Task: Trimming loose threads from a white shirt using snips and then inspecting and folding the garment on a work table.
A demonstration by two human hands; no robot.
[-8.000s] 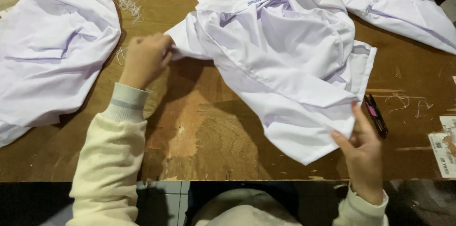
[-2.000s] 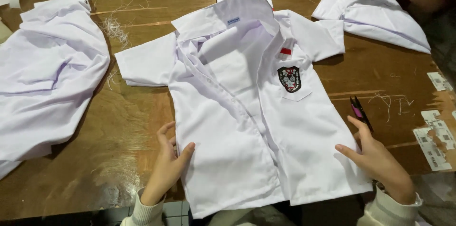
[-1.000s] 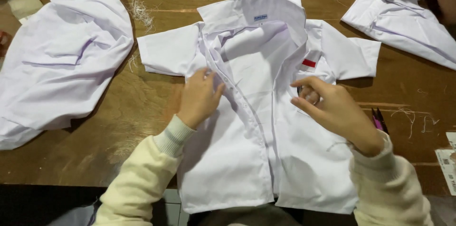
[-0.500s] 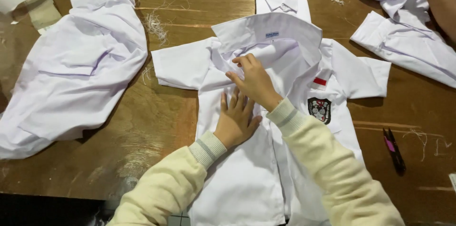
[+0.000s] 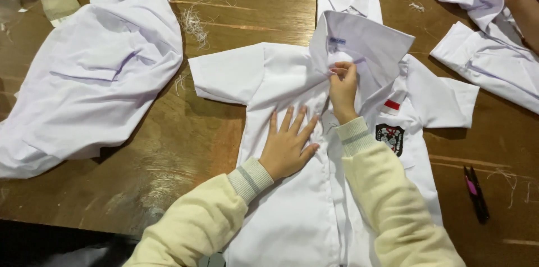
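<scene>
- White short-sleeved cotton school shirt with chest badge (image 5: pixel 292 211): one, lying face-up, spread flat on the brown wooden worktop (image 5: pixel 168 154). Judged light, soft and limp; best taken at the stiffer collar or the button placket.
- Left hand (image 5: pixel 287 146): open grip, palm pressing the shirt front flat.
- Right hand (image 5: pixel 342 90): fingertips pinched shut on the placket just below the collar.
- Other white shirts: at least four, around it.
- Black-and-pink thread snips (image 5: pixel 476 193): one, right of the shirt, apart.

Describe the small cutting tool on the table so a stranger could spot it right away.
Start at the white shirt spread flat on the wooden table, then look past its right edge. There lies the thread snips, alone on bare wood: small, dark and slim with a pink handle, unlike the white cloth around.
</scene>
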